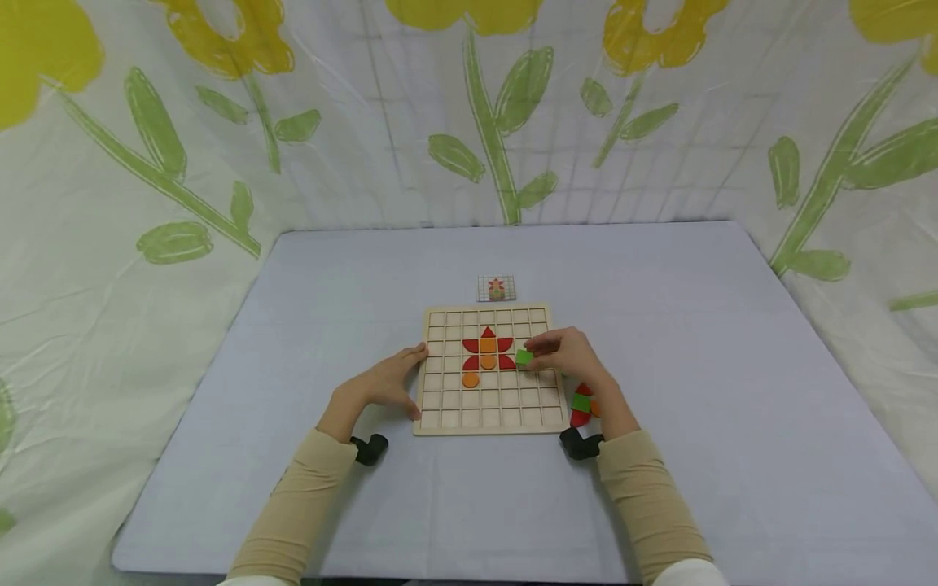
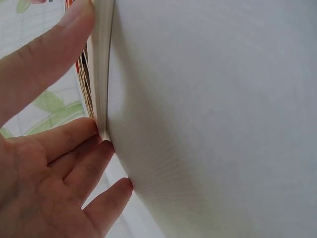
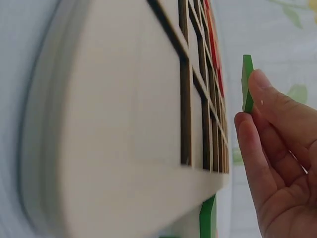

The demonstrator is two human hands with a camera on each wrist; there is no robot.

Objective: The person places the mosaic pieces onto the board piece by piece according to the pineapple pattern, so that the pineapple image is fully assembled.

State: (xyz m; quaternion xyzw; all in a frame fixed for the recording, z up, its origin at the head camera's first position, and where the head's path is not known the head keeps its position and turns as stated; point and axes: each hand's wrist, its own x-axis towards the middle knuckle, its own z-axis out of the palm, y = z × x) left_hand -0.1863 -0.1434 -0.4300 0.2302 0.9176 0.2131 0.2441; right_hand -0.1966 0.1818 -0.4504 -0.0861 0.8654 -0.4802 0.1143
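Observation:
A square wooden grid board (image 1: pixel 491 419) lies on the table. Near its middle are a red triangle (image 1: pixel 488 333), several red curved pieces, an orange square (image 1: pixel 488 345) and orange circles (image 1: pixel 471 380). My left hand (image 1: pixel 384 382) rests against the board's left edge, with thumb and fingertips spread along it and touching. Between thumb and fingers, my right hand (image 1: pixel 570 356) pinches a green square tile (image 1: pixel 523 357) by its edge. In the right wrist view the tile (image 3: pixel 247 84) is held up on edge, apart from the board's grid.
Beside the board's right edge lie several loose pieces, among them a green square (image 1: pixel 581 402) and a red curved piece (image 1: pixel 580 418), partly hidden by my right wrist. A small pattern card (image 1: pixel 497 288) is behind the board. Flower-printed cloth hangs past the table's back edge.

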